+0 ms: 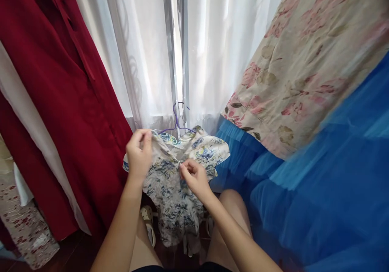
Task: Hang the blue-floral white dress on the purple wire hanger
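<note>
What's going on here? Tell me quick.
A person is handling a small white garment with a blue floral print that sits on a thin purple wire hanger. The left hand grips its shoulder, while the right hand pinches the fabric at the middle of its front. It hangs before sheer white curtains, between a dark red garment and a bright blue tulle skirt, with a beige rose-print cloth above the skirt.
</note>
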Demonstrator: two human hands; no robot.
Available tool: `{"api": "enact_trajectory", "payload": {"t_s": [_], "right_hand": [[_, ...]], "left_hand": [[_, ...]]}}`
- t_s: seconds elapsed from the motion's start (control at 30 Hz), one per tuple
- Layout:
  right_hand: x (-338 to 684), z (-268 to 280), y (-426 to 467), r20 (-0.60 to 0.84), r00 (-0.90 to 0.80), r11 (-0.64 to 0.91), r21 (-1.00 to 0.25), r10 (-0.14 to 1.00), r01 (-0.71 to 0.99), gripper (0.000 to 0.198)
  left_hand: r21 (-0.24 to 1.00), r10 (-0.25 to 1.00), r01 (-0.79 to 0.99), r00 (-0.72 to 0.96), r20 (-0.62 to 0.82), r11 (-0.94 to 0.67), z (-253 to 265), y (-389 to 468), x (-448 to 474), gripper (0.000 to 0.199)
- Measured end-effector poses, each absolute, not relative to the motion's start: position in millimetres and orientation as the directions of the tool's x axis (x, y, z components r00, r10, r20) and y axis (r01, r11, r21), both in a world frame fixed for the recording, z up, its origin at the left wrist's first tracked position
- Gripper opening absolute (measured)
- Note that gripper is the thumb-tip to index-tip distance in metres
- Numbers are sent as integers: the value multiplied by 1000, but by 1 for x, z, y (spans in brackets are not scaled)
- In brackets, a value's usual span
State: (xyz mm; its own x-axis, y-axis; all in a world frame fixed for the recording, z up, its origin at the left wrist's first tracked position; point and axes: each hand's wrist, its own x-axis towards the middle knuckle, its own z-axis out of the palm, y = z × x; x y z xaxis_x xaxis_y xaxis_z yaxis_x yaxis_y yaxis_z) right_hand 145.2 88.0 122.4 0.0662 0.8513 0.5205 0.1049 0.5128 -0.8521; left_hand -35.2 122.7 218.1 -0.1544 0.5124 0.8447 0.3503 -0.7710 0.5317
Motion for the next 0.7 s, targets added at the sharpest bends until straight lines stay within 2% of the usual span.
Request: {"api": "enact_trajectory", "payload": {"t_s": [0.1, 0.17, 0.27, 0.43, 0.53, 0.63, 0.7], "right_hand": [[151, 109, 69, 464, 58, 462, -886, 884, 50, 27], [152, 105, 54, 440, 42, 438, -898, 897, 37, 28], [150, 96, 40, 402, 23, 401, -915, 915, 43, 29], [154, 56, 36, 245, 93, 249, -968, 965, -39, 26], [169, 31, 34, 129, 88, 130, -992, 988, 1, 26], [185, 17, 23, 2, -164, 39, -974, 986, 221, 23], [191, 18, 12, -79, -313, 38, -937, 946, 349, 14]], "left_hand": [[665, 558, 242, -387, 734, -707, 204, 167, -85, 22], [781, 601, 94, -585, 545, -618, 178, 194, -109, 18], [857, 665, -43, -651, 366, -514, 120, 208, -114, 19], [899, 864, -265, -464, 197, -347, 26, 174, -57, 34], [897, 948, -359, -271, 165, -258, 7, 149, -24, 39], [898, 982, -399, -85, 166, -187, 24, 126, -4, 35], [920, 967, -327, 57, 248, -216, 48, 108, 4, 28]]}}
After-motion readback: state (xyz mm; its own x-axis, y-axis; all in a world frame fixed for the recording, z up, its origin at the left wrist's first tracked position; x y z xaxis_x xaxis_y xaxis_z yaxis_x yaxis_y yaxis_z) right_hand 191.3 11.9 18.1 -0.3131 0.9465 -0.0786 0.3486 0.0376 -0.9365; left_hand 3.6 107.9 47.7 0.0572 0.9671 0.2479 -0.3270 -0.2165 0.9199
